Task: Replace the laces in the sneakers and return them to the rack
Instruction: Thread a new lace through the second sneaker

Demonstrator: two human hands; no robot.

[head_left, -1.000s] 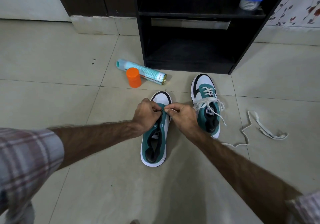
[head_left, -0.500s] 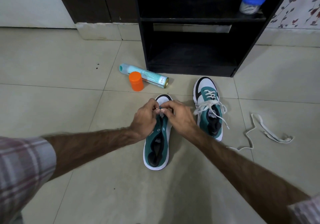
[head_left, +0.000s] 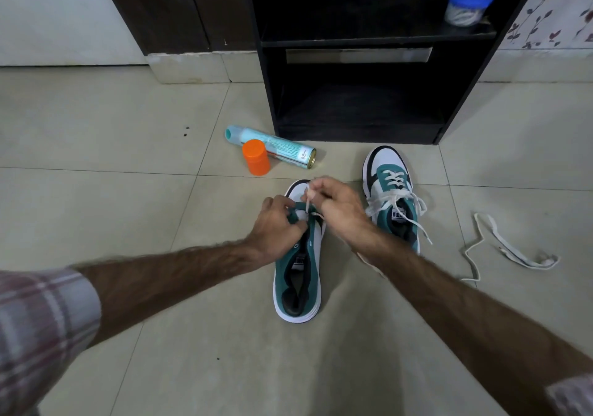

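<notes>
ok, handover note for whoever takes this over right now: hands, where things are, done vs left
Left hand: grips the tongue area of the near teal-and-white sneaker, steadying it on the tiled floor.
Right hand: pinches a white lace end above the front eyelets.
Far teal-and-white sneaker: on the floor to the right, laced, ends loose and untied.
Loose white lace: on the floor further right.
Black rack: lower shelf holds no shoes.
Done: far sneaker threaded.
Left: finish lacing the near sneaker, tie both, put the pair on the rack.
</notes>
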